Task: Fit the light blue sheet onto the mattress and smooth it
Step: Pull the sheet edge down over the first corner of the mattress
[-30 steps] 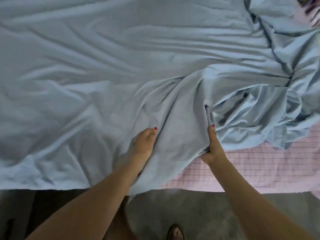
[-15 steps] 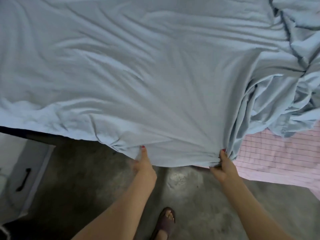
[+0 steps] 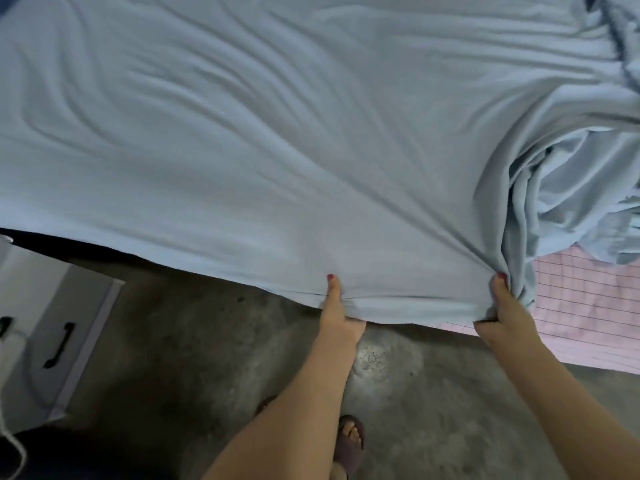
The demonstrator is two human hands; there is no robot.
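Note:
The light blue sheet lies spread over most of the mattress, wrinkled in long diagonal folds. Its near edge hangs past the bed side over the floor. My left hand pinches that edge from below, thumb on top. My right hand grips the same edge further right, where the cloth gathers into a tight fold. At the far right the sheet is bunched in a heap. The mattress shows only at the lower right, covered in pink checked fabric.
A white cabinet with black handles stands at the left on the grey concrete floor. A white cord hangs at its lower left. My sandalled foot is on the floor below my arms.
Both hands have pulled the sheet's edge toward me and off the bed side. The sheet has spread flatter and the heap at the right has shrunk.

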